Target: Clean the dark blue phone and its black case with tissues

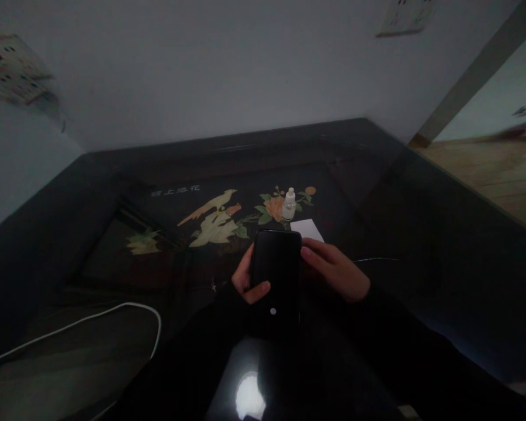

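Note:
A black smartphone [277, 263] with a dark screen is held upright in front of me over the table. My left hand [248, 280] wraps round its left edge, with the thumb lying across the screen. At the upper right edge of the phone, my right hand [335, 269] grips with its fingertips; its other fingers are partly hidden behind the phone. Just beyond the phone lies a white sheet of paper [307, 228], partly covered. A small clear bottle [289, 206] with a white cap stands behind the paper.
The dark glossy table [359, 193] carries an inlaid bird-and-flower picture [214, 228] and meets a pale wall [228, 70] at the back. A white cable [114, 308] curves over the left side. A bright reflection shows near the front.

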A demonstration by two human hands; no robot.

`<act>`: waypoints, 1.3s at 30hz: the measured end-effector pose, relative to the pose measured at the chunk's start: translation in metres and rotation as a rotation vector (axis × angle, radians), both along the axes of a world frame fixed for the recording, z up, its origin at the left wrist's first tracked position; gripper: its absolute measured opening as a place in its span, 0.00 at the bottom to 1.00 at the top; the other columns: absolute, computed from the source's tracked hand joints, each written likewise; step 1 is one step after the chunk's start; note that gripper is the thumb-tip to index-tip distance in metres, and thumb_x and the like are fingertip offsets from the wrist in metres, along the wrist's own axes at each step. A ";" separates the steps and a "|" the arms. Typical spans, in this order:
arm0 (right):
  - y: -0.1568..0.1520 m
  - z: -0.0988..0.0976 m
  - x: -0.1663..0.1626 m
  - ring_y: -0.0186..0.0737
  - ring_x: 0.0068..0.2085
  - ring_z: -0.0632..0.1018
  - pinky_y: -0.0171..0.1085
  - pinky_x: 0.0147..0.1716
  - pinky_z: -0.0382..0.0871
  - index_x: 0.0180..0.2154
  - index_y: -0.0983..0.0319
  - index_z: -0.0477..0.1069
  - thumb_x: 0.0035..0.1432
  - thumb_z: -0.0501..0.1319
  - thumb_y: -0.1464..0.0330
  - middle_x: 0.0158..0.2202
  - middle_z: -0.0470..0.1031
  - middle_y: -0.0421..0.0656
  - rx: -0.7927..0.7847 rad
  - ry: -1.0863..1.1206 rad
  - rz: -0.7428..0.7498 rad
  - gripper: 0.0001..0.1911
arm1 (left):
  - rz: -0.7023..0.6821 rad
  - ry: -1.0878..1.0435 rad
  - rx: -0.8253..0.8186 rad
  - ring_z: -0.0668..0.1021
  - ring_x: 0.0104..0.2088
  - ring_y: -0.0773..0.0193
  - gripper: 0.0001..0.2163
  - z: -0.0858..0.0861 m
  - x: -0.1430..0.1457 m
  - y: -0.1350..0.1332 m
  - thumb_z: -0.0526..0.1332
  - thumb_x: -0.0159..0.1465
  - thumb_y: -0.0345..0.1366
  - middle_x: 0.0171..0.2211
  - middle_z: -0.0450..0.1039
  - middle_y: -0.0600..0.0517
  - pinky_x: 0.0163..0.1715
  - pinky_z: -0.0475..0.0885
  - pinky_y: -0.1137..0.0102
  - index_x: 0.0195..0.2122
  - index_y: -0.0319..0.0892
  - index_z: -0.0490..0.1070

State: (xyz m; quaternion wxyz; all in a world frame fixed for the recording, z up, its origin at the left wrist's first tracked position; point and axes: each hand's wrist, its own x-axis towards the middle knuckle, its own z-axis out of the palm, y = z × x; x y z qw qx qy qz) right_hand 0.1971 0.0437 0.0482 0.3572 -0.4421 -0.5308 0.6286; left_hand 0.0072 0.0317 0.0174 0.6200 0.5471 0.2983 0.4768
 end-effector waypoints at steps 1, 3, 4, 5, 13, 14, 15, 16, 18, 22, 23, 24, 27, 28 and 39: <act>0.000 0.001 0.002 0.36 0.36 0.74 0.34 0.34 0.68 0.40 0.64 0.68 0.53 0.56 0.55 0.36 0.73 0.42 0.010 0.046 -0.050 0.20 | -0.031 -0.016 0.004 0.65 0.54 0.68 0.31 -0.001 0.003 -0.002 0.59 0.56 0.33 0.56 0.60 0.47 0.52 0.60 0.77 0.58 0.37 0.46; -0.001 0.002 0.004 0.37 0.38 0.74 0.35 0.35 0.67 0.41 0.64 0.69 0.53 0.57 0.56 0.37 0.73 0.43 -0.021 0.143 -0.080 0.20 | -0.074 -0.029 0.008 0.65 0.54 0.69 0.30 -0.004 0.007 -0.006 0.60 0.56 0.32 0.56 0.60 0.50 0.52 0.60 0.78 0.58 0.40 0.48; -0.002 0.001 0.004 0.38 0.38 0.74 0.35 0.35 0.67 0.42 0.64 0.69 0.53 0.57 0.57 0.37 0.74 0.44 -0.052 0.194 -0.075 0.19 | -0.089 -0.036 0.012 0.65 0.54 0.70 0.30 -0.006 0.008 -0.006 0.59 0.56 0.32 0.56 0.60 0.51 0.52 0.59 0.79 0.58 0.41 0.49; -0.003 0.001 0.004 0.38 0.38 0.74 0.36 0.36 0.67 0.43 0.64 0.69 0.53 0.58 0.58 0.37 0.74 0.44 -0.085 0.245 -0.070 0.19 | -0.102 -0.045 0.014 0.65 0.54 0.70 0.29 -0.006 0.008 -0.007 0.59 0.56 0.32 0.56 0.60 0.52 0.52 0.59 0.79 0.58 0.43 0.49; -0.006 0.004 -0.001 0.35 0.34 0.75 0.37 0.39 0.65 0.41 0.63 0.71 0.51 0.62 0.64 0.34 0.75 0.42 -0.137 0.400 -0.120 0.15 | -0.138 -0.004 0.042 0.61 0.57 0.63 0.31 -0.006 0.007 -0.004 0.58 0.57 0.33 0.57 0.57 0.52 0.55 0.57 0.72 0.60 0.46 0.46; -0.006 0.004 -0.001 0.34 0.33 0.75 0.37 0.38 0.65 0.41 0.63 0.71 0.50 0.62 0.64 0.33 0.75 0.42 -0.134 0.403 -0.132 0.15 | -0.134 0.005 0.035 0.62 0.57 0.63 0.32 -0.006 0.007 -0.005 0.59 0.57 0.34 0.57 0.57 0.52 0.55 0.57 0.72 0.60 0.45 0.45; -0.006 0.004 -0.001 0.34 0.32 0.75 0.37 0.38 0.65 0.41 0.63 0.71 0.50 0.62 0.64 0.33 0.75 0.42 -0.132 0.406 -0.143 0.15 | -0.131 0.011 0.022 0.62 0.56 0.63 0.32 -0.005 0.007 -0.005 0.59 0.56 0.34 0.57 0.58 0.51 0.54 0.58 0.73 0.60 0.44 0.45; -0.006 0.003 -0.002 0.34 0.32 0.74 0.37 0.37 0.65 0.40 0.63 0.71 0.50 0.62 0.64 0.32 0.75 0.42 -0.130 0.407 -0.151 0.15 | -0.131 0.017 0.006 0.63 0.56 0.64 0.33 -0.005 0.007 -0.006 0.59 0.57 0.34 0.57 0.58 0.50 0.54 0.59 0.73 0.61 0.43 0.44; -0.006 0.002 -0.002 0.34 0.31 0.74 0.36 0.36 0.65 0.40 0.63 0.71 0.50 0.62 0.64 0.32 0.75 0.42 -0.124 0.407 -0.159 0.15 | -0.135 0.021 -0.031 0.64 0.55 0.64 0.34 -0.004 0.007 -0.007 0.59 0.57 0.34 0.57 0.58 0.49 0.52 0.60 0.73 0.61 0.41 0.42; -0.006 -0.002 -0.001 0.33 0.31 0.74 0.35 0.35 0.64 0.40 0.63 0.72 0.51 0.61 0.64 0.31 0.75 0.41 -0.092 0.359 -0.180 0.14 | -0.127 0.024 -0.096 0.63 0.56 0.63 0.36 -0.005 0.008 -0.007 0.60 0.55 0.36 0.57 0.57 0.48 0.53 0.59 0.73 0.61 0.40 0.41; -0.006 -0.003 -0.001 0.33 0.30 0.74 0.35 0.34 0.64 0.40 0.63 0.72 0.51 0.61 0.64 0.31 0.75 0.41 -0.081 0.340 -0.192 0.14 | -0.120 0.025 -0.106 0.63 0.56 0.63 0.36 -0.006 0.008 -0.007 0.60 0.55 0.36 0.57 0.57 0.47 0.54 0.58 0.73 0.61 0.40 0.41; -0.006 -0.003 -0.001 0.33 0.31 0.74 0.35 0.34 0.64 0.40 0.63 0.72 0.52 0.61 0.64 0.31 0.75 0.41 -0.069 0.324 -0.204 0.13 | -0.116 0.027 -0.115 0.62 0.56 0.62 0.37 -0.006 0.009 -0.007 0.61 0.55 0.36 0.57 0.56 0.46 0.54 0.58 0.72 0.61 0.39 0.41; -0.006 -0.003 -0.001 0.34 0.33 0.74 0.35 0.35 0.64 0.40 0.62 0.72 0.52 0.60 0.64 0.32 0.75 0.41 -0.037 0.282 -0.229 0.13 | -0.108 0.029 -0.133 0.64 0.55 0.61 0.38 -0.004 0.009 -0.007 0.61 0.54 0.37 0.57 0.57 0.44 0.53 0.59 0.71 0.61 0.35 0.39; -0.007 -0.003 -0.001 0.35 0.33 0.74 0.36 0.36 0.64 0.40 0.62 0.72 0.52 0.60 0.64 0.32 0.75 0.41 -0.030 0.271 -0.229 0.14 | -0.105 0.029 -0.138 0.64 0.55 0.61 0.38 -0.004 0.010 -0.008 0.61 0.54 0.37 0.57 0.57 0.42 0.53 0.60 0.71 0.60 0.34 0.39; -0.017 -0.001 -0.007 0.36 0.37 0.73 0.35 0.32 0.68 0.53 0.59 0.57 0.55 0.55 0.59 0.37 0.70 0.42 0.014 0.104 -0.188 0.25 | 0.048 0.113 -0.177 0.66 0.54 0.54 0.44 0.009 0.009 -0.005 0.62 0.52 0.43 0.57 0.54 0.35 0.50 0.64 0.65 0.60 0.29 0.35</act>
